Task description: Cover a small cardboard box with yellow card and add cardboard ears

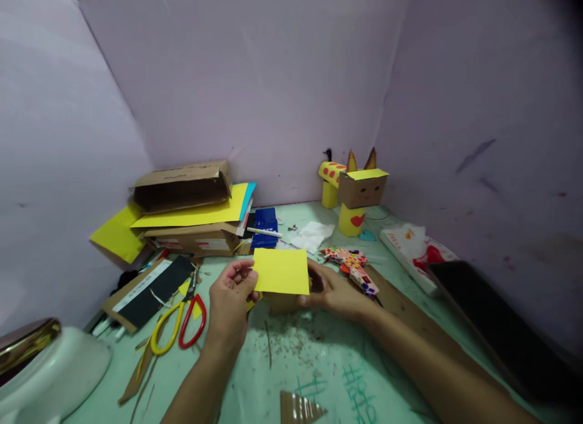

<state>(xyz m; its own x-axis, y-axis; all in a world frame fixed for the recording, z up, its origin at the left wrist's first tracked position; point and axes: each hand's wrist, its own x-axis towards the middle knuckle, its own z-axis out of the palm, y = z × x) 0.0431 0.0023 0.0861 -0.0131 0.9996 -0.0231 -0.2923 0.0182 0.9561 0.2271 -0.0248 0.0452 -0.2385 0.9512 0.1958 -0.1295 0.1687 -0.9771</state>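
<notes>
In the middle of the view, a rectangular piece of yellow paper (281, 271) lies over a small brown cardboard piece (283, 304), which looks like a box and is mostly covered. My left hand (231, 299) pinches the paper's left edge between thumb and fingers. On the other side, my right hand (334, 290) curls around the right end of the cardboard piece, its thumb near the lower corner. Scissors (180, 327) with one yellow and one red handle rest left of my left hand. A flower-patterned glue gun (353, 265) lies beyond my right hand.
Back right stands a cardboard animal figure (363, 193) with ears and yellow legs. Cardboard boxes (182, 190) and coloured sheets are stacked back left. A dark flat slab (496, 327) and a white tray (410, 257) lie right. A cardboard triangle (298, 409) sits at the front.
</notes>
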